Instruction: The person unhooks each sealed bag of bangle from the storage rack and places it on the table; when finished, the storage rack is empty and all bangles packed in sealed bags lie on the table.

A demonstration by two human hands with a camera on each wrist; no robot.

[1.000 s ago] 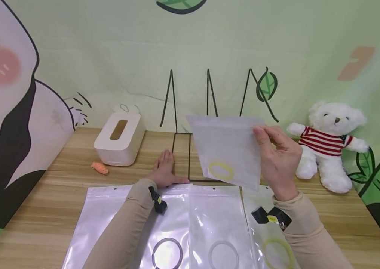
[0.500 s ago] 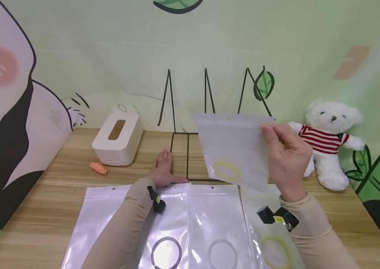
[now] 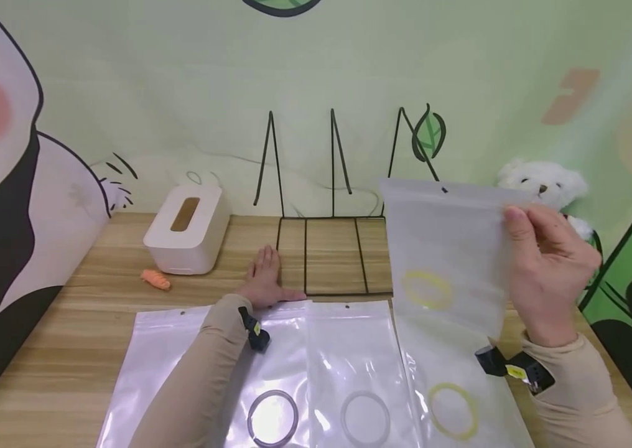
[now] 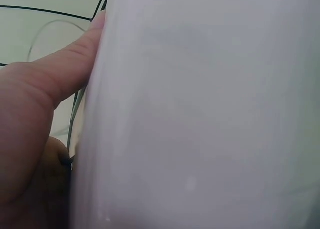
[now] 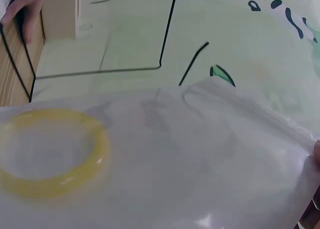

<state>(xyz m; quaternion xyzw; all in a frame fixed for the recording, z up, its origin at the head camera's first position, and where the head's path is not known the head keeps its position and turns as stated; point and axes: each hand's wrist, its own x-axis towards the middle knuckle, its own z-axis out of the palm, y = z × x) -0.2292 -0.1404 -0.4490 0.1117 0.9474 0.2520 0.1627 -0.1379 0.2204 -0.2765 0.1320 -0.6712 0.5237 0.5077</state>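
Observation:
My right hand (image 3: 551, 274) pinches a frosted zip bag (image 3: 450, 230) near its upper right corner, between thumb and curled fingers. The bag hangs upright above the table, with a yellow ring (image 3: 428, 305) inside it near the bottom. That ring (image 5: 101, 144) shows large in the right wrist view. My left hand (image 3: 262, 280) rests with fingers straight and thumb spread at the left front corner of a black wire rack (image 3: 349, 294). In the left wrist view the thumb side of the left hand (image 4: 30, 94) lies beside a blurred, pale surface.
Zip bags lie in a row along the front: a bag with a grey ring (image 3: 288, 358), a bag with a clear ring (image 3: 349, 351), a bag with a yellow ring (image 3: 461, 361). A tissue box (image 3: 184, 252), small orange object (image 3: 156, 279) and partly hidden teddy bear (image 3: 542, 180) stand behind.
My right hand has moved right with the zip bag, which now covers much of the teddy bear and the rack's right side. The left hand stays in place; the view has shifted slightly.

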